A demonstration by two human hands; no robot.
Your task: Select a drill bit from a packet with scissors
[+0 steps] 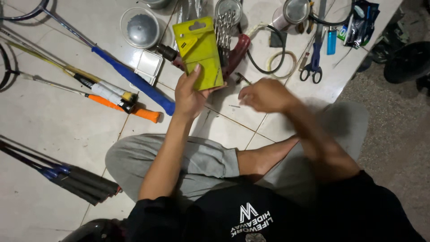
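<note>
Holding the flat yellow plastic card pack (199, 51) by its bottom end, the left hand (188, 96) keeps its long side pointing away from the body. Just right of the pack, the right hand (264, 95) is blurry, fingers curled, and I cannot tell if it pinches anything

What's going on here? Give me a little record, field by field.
Setting: person seated cross-legged on tiled floor
Left hand: holds yellow card package
Right hand: closed, blurred, holding nothing I can make out
Beside left hand: racket handles, blue grip, orange grip
Beyond hands: blue scissors, metal tins, blue lighter
</note>
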